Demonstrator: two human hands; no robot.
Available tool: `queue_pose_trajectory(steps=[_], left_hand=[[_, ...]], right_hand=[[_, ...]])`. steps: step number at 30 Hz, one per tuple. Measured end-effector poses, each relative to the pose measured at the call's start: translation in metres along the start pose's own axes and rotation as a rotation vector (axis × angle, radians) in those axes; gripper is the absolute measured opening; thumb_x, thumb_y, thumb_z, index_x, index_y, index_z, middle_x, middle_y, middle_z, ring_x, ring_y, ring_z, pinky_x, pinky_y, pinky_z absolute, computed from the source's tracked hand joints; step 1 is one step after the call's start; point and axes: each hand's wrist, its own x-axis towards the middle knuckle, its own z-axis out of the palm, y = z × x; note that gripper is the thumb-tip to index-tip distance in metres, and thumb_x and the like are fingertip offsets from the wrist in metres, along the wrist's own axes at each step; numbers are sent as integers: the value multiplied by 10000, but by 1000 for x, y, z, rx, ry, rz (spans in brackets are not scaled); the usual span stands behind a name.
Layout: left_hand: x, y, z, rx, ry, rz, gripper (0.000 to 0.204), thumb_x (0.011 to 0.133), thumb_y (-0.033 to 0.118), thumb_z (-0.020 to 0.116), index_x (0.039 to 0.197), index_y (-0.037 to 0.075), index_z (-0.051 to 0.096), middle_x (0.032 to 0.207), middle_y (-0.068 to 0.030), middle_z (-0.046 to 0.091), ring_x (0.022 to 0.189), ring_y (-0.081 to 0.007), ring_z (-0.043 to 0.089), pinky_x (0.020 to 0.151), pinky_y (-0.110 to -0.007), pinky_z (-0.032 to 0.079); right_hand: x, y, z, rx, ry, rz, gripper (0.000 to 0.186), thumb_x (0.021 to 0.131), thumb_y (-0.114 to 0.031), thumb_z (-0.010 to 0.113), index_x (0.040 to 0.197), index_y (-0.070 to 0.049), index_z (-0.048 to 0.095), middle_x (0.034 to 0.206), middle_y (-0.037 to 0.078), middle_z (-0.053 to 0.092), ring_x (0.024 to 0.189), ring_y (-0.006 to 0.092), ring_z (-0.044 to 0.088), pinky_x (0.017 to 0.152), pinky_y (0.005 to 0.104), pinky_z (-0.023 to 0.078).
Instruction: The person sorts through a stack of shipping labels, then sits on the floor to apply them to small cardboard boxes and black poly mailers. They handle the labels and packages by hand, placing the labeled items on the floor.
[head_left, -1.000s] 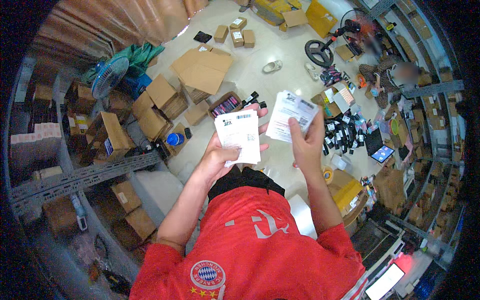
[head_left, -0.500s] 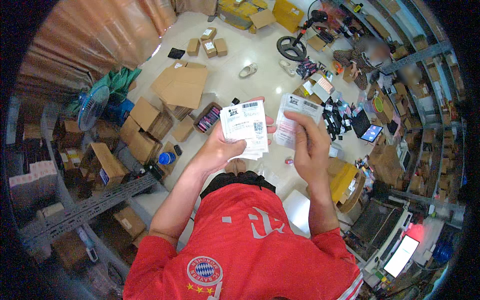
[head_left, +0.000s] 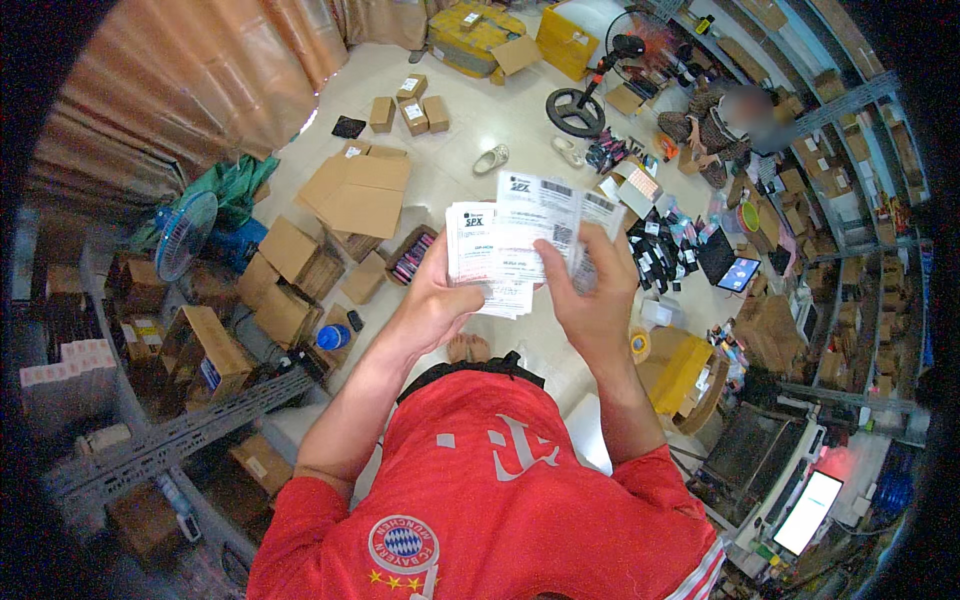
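A stack of white printed shipping labels (head_left: 472, 245) is gripped in my left hand (head_left: 440, 300), thumb across its lower front. My right hand (head_left: 597, 285) pinches another shipping label (head_left: 535, 215) between thumb and fingers, and it overlaps the right side of the stack. Behind that front label, further label sheets (head_left: 600, 212) show in the same right hand, partly covered by its fingers. Both hands are in front of my red shirt, above the floor.
Cardboard boxes (head_left: 357, 190) and an open box of small packs (head_left: 412, 254) lie on the floor ahead. Shelving stands on both sides. A person (head_left: 715, 130) sits at the far right near black packs (head_left: 660, 250). A lit phone (head_left: 807, 512) lies at the lower right.
My right hand has moved left to the stack, with a label now in front of the others it holds. The left hand still grips the stack.
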Motion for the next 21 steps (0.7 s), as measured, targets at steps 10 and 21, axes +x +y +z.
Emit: queue_pose_trajectory(steps=[10, 21], left_hand=[[-2, 2, -5, -26, -52, 48, 778, 797, -132, 516, 1540, -2, 326, 1479, -224, 548, 1330, -406, 592, 1151, -538, 466], [-6, -12, -13, 342, 187, 154, 727, 822, -179, 474, 1518, -7, 354, 1369, -137, 586, 1313, -221, 576, 1118, -376, 458]], right_hand=[[8, 12, -5, -68, 109, 12, 124, 918, -75, 740, 942, 18, 660, 891, 182, 650, 800, 341, 646, 700, 416, 481], [-1, -12, 12, 186, -229, 119, 172, 983, -114, 694, 1025, 53, 691, 954, 160, 682, 838, 236, 664, 748, 335, 498]])
